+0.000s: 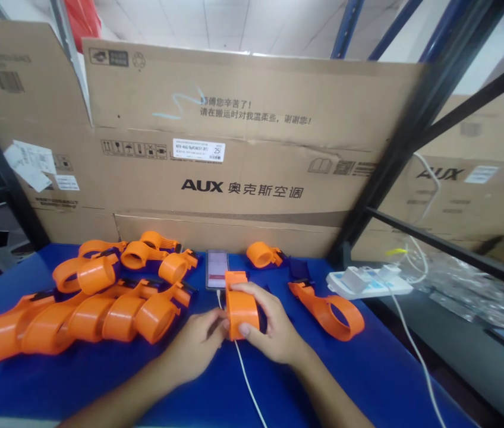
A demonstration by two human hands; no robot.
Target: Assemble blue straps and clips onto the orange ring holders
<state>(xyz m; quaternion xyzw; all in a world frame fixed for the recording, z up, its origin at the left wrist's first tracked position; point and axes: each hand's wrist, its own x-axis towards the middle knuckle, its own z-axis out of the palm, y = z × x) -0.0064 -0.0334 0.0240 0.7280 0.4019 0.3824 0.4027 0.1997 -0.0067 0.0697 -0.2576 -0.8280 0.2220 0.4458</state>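
Head view, one item: orange strap roll (241, 309), held upright at the middle of the blue table (100, 380), just in front of a phone (217, 267) and over a white cable (245, 374). The right hand (274, 333) is closed around its right side, fingers over the top. The left hand (201, 345) is pinched on its lower left edge. The band face is turned toward the camera, tab end uppermost. Loose orange straps (100, 297) are heaped to the left.

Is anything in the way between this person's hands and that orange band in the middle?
Nothing visible. The left hand and the right hand both grip the orange band directly. A white cable runs beneath them and a phone lies just behind; neither comes between hands and band.
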